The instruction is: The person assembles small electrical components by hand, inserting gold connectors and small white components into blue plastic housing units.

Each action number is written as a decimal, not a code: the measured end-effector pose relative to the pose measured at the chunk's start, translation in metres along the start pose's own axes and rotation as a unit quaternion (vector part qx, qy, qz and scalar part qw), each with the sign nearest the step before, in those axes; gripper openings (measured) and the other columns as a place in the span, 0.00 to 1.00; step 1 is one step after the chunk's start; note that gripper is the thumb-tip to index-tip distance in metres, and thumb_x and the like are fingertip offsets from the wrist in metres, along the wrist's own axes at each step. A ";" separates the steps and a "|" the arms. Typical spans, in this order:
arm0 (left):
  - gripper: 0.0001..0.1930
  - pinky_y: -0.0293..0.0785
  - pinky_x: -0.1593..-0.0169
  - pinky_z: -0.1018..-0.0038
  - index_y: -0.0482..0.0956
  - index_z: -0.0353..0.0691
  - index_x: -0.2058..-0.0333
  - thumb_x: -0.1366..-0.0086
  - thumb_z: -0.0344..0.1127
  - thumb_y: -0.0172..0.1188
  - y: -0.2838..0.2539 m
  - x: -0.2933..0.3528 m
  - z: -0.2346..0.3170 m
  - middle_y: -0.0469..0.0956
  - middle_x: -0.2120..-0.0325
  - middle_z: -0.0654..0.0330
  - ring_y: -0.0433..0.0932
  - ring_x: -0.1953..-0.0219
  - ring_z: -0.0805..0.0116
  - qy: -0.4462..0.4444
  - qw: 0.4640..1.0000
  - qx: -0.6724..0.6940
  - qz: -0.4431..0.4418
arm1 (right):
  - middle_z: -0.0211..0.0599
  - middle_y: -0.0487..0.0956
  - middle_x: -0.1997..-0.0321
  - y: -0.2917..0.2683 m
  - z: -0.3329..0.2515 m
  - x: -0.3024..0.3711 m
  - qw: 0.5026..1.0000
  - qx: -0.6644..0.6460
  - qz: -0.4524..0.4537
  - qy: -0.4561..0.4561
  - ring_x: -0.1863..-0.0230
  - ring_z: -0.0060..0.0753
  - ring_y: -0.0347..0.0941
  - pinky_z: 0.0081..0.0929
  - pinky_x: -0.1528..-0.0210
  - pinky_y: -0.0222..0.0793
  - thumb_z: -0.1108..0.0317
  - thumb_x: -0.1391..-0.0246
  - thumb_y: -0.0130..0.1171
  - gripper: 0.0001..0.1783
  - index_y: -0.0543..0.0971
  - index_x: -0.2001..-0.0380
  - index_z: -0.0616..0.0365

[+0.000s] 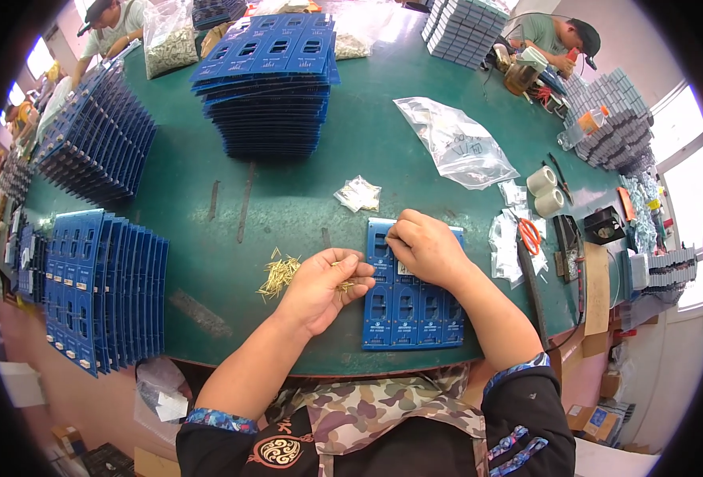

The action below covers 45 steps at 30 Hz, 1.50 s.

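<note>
A blue panel of joined circuit boards (405,322) lies flat on the green table in front of me. My right hand (429,250) is over its upper left part, thumb and fingertips pinched together against the board. Whatever sits between those fingertips is hidden. Just left of the panel, my left hand (317,292) is half turned up with its fingers curled round some thin brass pins (345,285). A loose heap of the same gold-coloured pins (278,275) rests on the table beside that hand.
Tall stacks of blue boards (268,119) rise at the back and left (105,286). A clear plastic bag (458,143), small packets (358,194), orange-handled scissors (529,236) and tape rolls (544,191) lie about. Two people work across the table.
</note>
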State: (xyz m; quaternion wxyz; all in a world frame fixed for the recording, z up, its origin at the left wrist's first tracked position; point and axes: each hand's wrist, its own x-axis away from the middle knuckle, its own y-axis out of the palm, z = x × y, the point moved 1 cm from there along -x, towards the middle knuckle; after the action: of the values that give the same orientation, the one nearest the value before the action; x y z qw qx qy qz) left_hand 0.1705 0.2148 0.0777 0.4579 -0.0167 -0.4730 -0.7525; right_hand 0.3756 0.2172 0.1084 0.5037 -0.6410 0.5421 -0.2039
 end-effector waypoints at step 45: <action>0.08 0.78 0.65 0.77 0.73 0.37 0.63 0.33 0.36 0.55 0.008 0.006 -0.006 0.79 0.69 0.56 0.79 0.68 0.68 -0.059 0.997 -0.040 -0.033 | 0.39 0.75 0.72 -0.027 0.021 0.024 0.978 -0.119 -0.047 0.166 0.69 0.41 0.74 0.33 0.65 0.69 0.67 0.54 0.61 0.07 0.79 0.75 0.60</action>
State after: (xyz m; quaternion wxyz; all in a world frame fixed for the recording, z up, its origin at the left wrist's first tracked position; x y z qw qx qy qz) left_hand 0.1754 0.2049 0.0828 0.4028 -0.0638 -0.4692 -0.7833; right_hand 0.4132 0.2019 0.1164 0.3173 -0.6781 0.6077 -0.2648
